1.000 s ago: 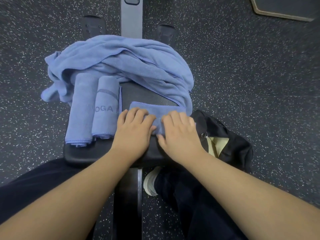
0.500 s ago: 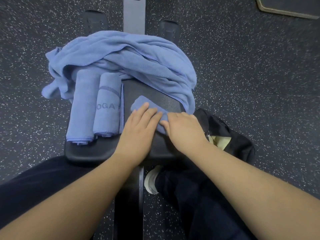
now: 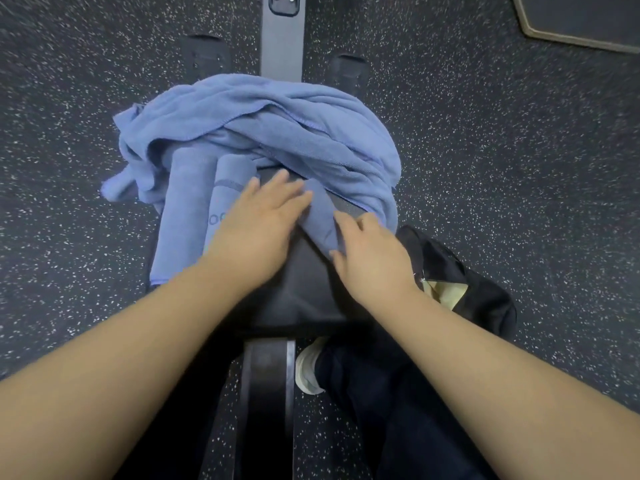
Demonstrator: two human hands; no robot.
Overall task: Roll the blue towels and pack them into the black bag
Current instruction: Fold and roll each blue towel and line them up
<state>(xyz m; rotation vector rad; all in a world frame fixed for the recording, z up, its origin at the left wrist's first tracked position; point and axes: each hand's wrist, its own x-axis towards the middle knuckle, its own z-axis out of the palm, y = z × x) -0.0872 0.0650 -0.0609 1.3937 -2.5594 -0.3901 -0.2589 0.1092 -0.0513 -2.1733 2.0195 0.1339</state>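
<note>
1. Towel roll (image 3: 320,216), small and blue, lies at a slant on the black bench pad (image 3: 304,292), between your 2 hands.
2. Your left hand (image 3: 258,225) lies flat with fingers straight and spread, fingertips touching the roll's far left end; it grips nothing. It is motion-blurred, so exact finger contact is hard to read.
3. Your right hand (image 3: 372,261) touches the roll's near right end with loosely bent fingers; you cannot tell from this view whether they pinch the cloth or only press it.
4. 2 finished rolls (image 3: 183,216) lie side by side along the pad's left edge. Your left hand covers most of the lettering on the inner 1.
5. A loose heap of blue towels (image 3: 277,129) covers the pad's far end and spills over its left and right edges, hiding that edge.
6. The black bag (image 3: 485,299) sits on the speckled floor (image 3: 519,168) just right of the bench, partly behind your right wrist; its opening shows a pale lining.
7. Bare pad shows near you, between your forearms.
</note>
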